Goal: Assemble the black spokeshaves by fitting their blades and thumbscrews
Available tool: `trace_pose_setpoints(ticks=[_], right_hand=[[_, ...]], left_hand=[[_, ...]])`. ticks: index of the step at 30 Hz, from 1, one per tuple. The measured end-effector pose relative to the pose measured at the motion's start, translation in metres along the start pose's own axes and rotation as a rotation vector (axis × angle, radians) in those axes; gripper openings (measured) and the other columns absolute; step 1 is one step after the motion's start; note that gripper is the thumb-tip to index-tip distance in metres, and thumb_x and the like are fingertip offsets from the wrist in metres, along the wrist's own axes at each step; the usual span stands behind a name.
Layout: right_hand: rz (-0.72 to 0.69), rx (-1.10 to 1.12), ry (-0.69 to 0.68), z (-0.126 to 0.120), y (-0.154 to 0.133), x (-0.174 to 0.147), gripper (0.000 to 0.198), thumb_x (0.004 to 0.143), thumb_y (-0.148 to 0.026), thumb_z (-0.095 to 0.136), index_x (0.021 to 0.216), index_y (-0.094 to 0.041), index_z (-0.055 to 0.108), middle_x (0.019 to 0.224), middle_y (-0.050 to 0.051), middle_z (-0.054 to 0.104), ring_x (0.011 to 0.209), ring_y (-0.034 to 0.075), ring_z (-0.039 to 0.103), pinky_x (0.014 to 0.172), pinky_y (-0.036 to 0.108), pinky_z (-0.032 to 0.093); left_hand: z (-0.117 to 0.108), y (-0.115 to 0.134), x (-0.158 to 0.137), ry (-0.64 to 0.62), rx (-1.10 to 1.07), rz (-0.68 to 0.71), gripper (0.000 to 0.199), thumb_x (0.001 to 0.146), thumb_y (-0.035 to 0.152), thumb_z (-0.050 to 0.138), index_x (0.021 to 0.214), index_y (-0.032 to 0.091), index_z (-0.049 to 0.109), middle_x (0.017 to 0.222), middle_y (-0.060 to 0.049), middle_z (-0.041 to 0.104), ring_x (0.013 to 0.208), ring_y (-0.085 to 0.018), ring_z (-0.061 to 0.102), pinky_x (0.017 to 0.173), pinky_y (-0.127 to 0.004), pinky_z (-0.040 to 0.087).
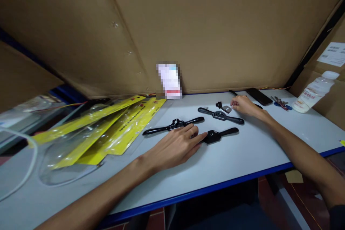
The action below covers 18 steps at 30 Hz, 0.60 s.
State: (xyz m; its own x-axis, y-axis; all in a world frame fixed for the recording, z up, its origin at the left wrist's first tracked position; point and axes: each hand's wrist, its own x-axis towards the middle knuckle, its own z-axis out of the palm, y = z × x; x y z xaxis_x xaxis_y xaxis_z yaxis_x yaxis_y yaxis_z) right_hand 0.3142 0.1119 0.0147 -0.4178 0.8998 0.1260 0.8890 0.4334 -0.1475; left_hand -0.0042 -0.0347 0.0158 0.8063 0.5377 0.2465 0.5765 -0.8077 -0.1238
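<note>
Fingertips (204,136) of the left hand (182,142) rest on the near tool (214,136), a black piece with a flat body and a handle running out to the right. The hand lies low and palm down, fingers reaching forward; it hides the tool's other end, so I cannot tell whether it grips that end or only touches it. Just beyond this hand is the left tool (176,124), lying flat with both handles showing.

Farther back, the right hand (244,105) is bent down with its fingers drawn close together. Black ends of a far tool (233,93) show on either side of it — whether the fingers close on anything I cannot tell. Just beside the fingertips lie a grey blade (227,109) and a small black part (218,105). The middle tool (220,115) lies just in front of them.

All of this is on a pale bench (256,151) with a blue edge. Yellow packs (132,129) with clear plastic overlap on the left, near a white cable (35,154). To the right of the right hand are a dark phone (259,96), keys (280,103) and a bottle (312,93) — its cap white. Behind stands a cardboard wall (215,25), with a pixelated screen (170,81) upright before it.
</note>
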Motion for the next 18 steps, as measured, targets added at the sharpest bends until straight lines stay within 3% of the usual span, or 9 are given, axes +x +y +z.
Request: trace_pose_setpoints(ticks=[6, 12, 18], right_hand=[[0.024, -0.012, -0.016, -0.005, 0.018, -0.003, 0.015, 0.085, -0.013, 0.061, 0.090, -0.016, 0.075, 0.101, 0.014, 0.076, 0.093, 0.024, 0.067, 0.080, 0.030, 0.044], [0.024, -0.044, -0.030, -0.009, 0.015, -0.004, 0.016, 0.087, -0.013, 0.059, 0.092, -0.016, 0.073, 0.095, 0.012, 0.076, 0.087, 0.023, 0.067, 0.074, 0.030, 0.043], [0.063, -0.003, 0.042, -0.012, 0.012, -0.006, 0.023, 0.085, -0.009, 0.061, 0.102, -0.015, 0.076, 0.098, 0.013, 0.078, 0.093, 0.025, 0.069, 0.082, 0.032, 0.046]], left_hand=[[-0.001, -0.001, 0.000, -0.042, 0.008, 0.032, 0.039, 0.103, 0.020, 0.045, 0.139, 0.022, 0.059, 0.095, -0.008, 0.061, 0.085, -0.022, 0.063, 0.068, -0.035, 0.054], [0.002, -0.001, 0.001, -0.037, 0.015, 0.024, 0.040, 0.103, 0.021, 0.047, 0.142, 0.020, 0.057, 0.098, -0.009, 0.062, 0.089, -0.022, 0.062, 0.074, -0.036, 0.055], [0.001, 0.000, 0.001, -0.033, 0.052, 0.039, 0.041, 0.105, 0.022, 0.044, 0.144, 0.018, 0.055, 0.101, -0.010, 0.063, 0.090, -0.023, 0.062, 0.075, -0.037, 0.055]])
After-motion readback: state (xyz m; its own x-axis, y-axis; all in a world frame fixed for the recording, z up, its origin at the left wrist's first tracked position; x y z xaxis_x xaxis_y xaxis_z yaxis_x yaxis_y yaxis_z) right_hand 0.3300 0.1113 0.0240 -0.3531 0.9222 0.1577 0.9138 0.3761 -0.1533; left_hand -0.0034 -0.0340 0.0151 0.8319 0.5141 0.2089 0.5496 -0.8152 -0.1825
